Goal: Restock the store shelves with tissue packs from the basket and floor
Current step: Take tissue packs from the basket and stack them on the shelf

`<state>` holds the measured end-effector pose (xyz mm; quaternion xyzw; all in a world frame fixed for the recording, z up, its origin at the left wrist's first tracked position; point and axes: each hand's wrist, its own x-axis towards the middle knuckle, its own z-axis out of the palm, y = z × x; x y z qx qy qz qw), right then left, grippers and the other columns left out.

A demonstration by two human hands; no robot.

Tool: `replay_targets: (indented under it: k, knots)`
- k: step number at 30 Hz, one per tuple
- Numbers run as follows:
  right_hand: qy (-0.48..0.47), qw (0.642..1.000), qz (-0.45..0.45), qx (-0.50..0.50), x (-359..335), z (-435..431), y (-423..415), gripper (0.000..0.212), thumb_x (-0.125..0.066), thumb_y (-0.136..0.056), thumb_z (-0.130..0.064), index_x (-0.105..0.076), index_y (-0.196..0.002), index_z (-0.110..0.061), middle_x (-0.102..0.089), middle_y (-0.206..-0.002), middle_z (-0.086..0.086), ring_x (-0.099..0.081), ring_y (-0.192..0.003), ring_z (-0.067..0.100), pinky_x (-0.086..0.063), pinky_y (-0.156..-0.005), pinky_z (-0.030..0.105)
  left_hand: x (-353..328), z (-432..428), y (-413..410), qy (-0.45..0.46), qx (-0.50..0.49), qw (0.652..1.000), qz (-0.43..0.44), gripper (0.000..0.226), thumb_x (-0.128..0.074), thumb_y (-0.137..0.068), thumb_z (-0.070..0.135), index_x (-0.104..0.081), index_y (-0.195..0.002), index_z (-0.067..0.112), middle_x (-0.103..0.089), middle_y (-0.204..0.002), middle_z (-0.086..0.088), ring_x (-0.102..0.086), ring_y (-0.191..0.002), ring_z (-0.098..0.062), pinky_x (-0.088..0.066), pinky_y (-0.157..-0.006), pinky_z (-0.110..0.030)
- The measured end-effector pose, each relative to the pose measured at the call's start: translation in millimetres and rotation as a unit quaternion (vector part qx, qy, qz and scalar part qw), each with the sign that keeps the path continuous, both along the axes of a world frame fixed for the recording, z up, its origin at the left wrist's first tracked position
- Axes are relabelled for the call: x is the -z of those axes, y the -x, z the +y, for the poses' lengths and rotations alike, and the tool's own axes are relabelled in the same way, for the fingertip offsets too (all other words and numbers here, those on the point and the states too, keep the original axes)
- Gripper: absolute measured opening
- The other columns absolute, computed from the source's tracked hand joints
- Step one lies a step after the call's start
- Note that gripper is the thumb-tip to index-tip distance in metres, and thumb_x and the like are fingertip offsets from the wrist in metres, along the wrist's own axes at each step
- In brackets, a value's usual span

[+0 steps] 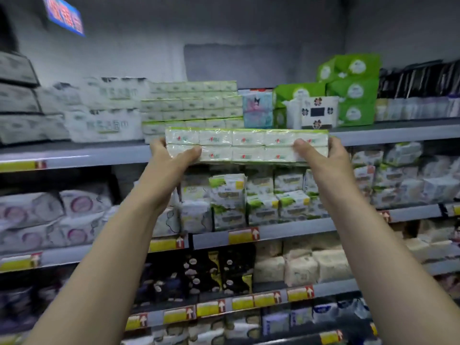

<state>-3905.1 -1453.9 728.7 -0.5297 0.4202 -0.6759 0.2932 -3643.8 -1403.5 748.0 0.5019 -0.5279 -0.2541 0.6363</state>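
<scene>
I hold a long white-and-green multipack of tissue packs (246,145) level at the front edge of the top shelf (99,151). My left hand (171,158) grips its left end, thumb across the front. My right hand (321,155) grips its right end the same way. Right behind it on the shelf stands a stack of matching tissue multipacks (191,105).
The top shelf also carries white tissue bundles (107,108) at left, a blue cartoon pack (257,109) and green packs (353,90) at right. Lower shelves hold more paper goods behind yellow price tags (242,235). A grey wall rises above.
</scene>
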Motion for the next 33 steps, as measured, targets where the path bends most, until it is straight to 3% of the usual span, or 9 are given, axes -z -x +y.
replay_targets:
  k: [4, 8, 10, 14, 17, 19, 21, 25, 33]
  knots:
    - [0.064, 0.998, -0.01, -0.022, -35.4, -20.7, -44.1, 0.084, -0.073, -0.077, -0.054, -0.038, -0.145, -0.021, -0.045, -0.146, -0.004, -0.046, -0.131, 0.017, -0.04, -0.108, 0.04, -28.8, -1.0, -38.1, 0.028, -0.037, 0.998, -0.035, 0.08, -0.061, -0.092, 0.042, -0.008, -0.151, 0.03, -0.034, -0.133, 0.005, -0.045, -0.12, -0.021, -0.038, -0.103, -0.044]
    - [0.103, 0.994, 0.021, -0.011, -74.6, -46.8, -78.8, 0.085, -0.068, -0.079, -0.058, -0.033, -0.148, -0.023, -0.036, -0.151, -0.003, -0.037, -0.137, 0.018, -0.035, -0.107, 0.034, -54.6, -21.3, -66.6, 0.086, -0.068, 0.993, -0.052, 0.082, -0.061, -0.092, 0.042, -0.009, -0.153, 0.024, -0.02, -0.158, -0.001, -0.038, -0.129, -0.013, -0.033, -0.101, -0.036]
    - [0.12, 0.992, 0.026, -0.015, -93.5, -60.5, -92.3, 0.085, -0.068, -0.075, -0.06, -0.038, -0.145, -0.023, -0.042, -0.143, -0.006, -0.044, -0.13, 0.015, -0.04, -0.101, 0.032, -67.3, -36.3, -78.9, 0.113, -0.072, 0.99, -0.047, 0.078, -0.062, -0.092, 0.039, -0.014, -0.151, 0.022, -0.028, -0.152, 0.002, -0.035, -0.121, -0.007, -0.031, -0.095, -0.031]
    - [0.14, 0.988, 0.059, 0.022, -122.4, -91.9, -113.6, 0.056, -0.067, -0.089, -0.041, -0.047, -0.135, -0.016, -0.047, -0.134, -0.006, -0.049, -0.119, 0.014, -0.04, -0.092, 0.027, -91.1, -71.3, -101.9, 0.153, -0.085, 0.983, -0.058, 0.062, -0.07, -0.076, 0.048, -0.041, -0.127, 0.027, -0.05, -0.135, -0.004, -0.056, -0.114, -0.014, -0.043, -0.091, -0.03]
    - [0.124, 0.989, 0.074, 0.039, -136.4, -115.0, -128.2, 0.068, -0.067, -0.087, -0.046, -0.04, -0.142, -0.016, -0.049, -0.142, 0.004, -0.049, -0.128, 0.023, -0.044, -0.103, 0.04, -107.8, -97.9, -113.4, 0.181, -0.103, 0.975, -0.073, 0.049, -0.07, -0.076, 0.045, -0.048, -0.117, 0.03, -0.059, -0.125, -0.002, -0.061, -0.108, -0.014, -0.05, -0.094, -0.035]
    - [0.112, 0.989, 0.087, 0.047, -143.8, -129.7, -136.9, 0.072, -0.066, -0.087, -0.049, -0.037, -0.143, -0.016, -0.049, -0.143, 0.005, -0.048, -0.129, 0.026, -0.045, -0.104, 0.046, -117.5, -113.0, -118.3, 0.201, -0.12, 0.969, -0.083, 0.048, -0.071, -0.084, 0.034, -0.048, -0.126, 0.026, -0.06, -0.122, 0.003, -0.06, -0.105, -0.011, -0.05, -0.088, -0.028]
    - [0.113, 0.987, 0.1, 0.058, -149.3, -143.4, -146.3, 0.067, -0.066, -0.088, -0.045, -0.039, -0.141, -0.014, -0.051, -0.138, 0.006, -0.051, -0.125, 0.027, -0.045, -0.099, 0.037, -121.9, -124.4, -122.0, 0.204, -0.143, 0.965, -0.081, 0.058, -0.07, -0.087, 0.027, -0.039, -0.136, 0.021, -0.058, -0.117, 0.007, -0.059, -0.1, -0.009, -0.045, -0.081, -0.022]
    - [0.085, 0.983, 0.147, 0.069, -147.3, -166.2, -164.2, 0.051, -0.068, -0.089, -0.036, -0.048, -0.128, -0.009, -0.057, -0.126, 0.009, -0.054, -0.115, 0.027, -0.036, -0.081, 0.027, -114.9, -153.5, -138.2, 0.145, -0.178, 0.97, -0.081, 0.061, -0.072, -0.086, 0.03, -0.035, -0.132, 0.015, -0.058, -0.109, 0.001, -0.061, -0.101, -0.021, -0.048, -0.089, -0.035]
    - [0.068, 0.983, 0.131, 0.105, -128.6, -197.3, -173.0, 0.043, -0.068, -0.089, -0.036, -0.053, -0.12, -0.011, -0.062, -0.119, 0.007, -0.058, -0.11, 0.026, -0.039, -0.084, 0.028, -97.7, -184.5, -153.2, 0.117, -0.179, 0.966, -0.146, 0.061, -0.073, -0.085, 0.032, -0.038, -0.131, 0.013, -0.056, -0.11, 0.003, -0.056, -0.098, -0.018, -0.044, -0.088, -0.03]
